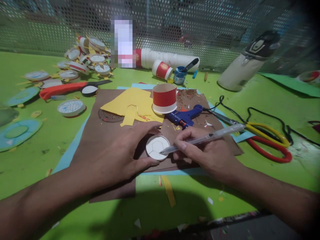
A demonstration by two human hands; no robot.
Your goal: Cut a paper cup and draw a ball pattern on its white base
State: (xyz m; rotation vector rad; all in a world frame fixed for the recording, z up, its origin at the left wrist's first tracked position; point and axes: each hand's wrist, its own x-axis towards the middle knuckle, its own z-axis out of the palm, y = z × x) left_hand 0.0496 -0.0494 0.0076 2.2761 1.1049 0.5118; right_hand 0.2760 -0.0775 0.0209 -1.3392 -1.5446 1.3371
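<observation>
My right hand [200,150] grips a clear-barrelled pen [212,136], its tip at a small round white disc with a rim [157,142], like a paper cup's base. On the disc a hexagon with short lines running outward is drawn. Around the disc's left side curves my left hand [125,146], thumb at its lower edge and fingers beyond its upper edge. Beneath lies brown paper [87,140]. Just past the disc stand a red and white cut cup piece [164,98], yellow paper [130,101] and a blue glue gun [185,116].
Scissors with red and yellow handles [268,136] and a black cord lie right. A bottle [243,68] leans at the back right. Paper cups [172,59] and a blue paint jar [179,76] are behind. Left are an orange cutter [62,90] and several decorated discs [71,107].
</observation>
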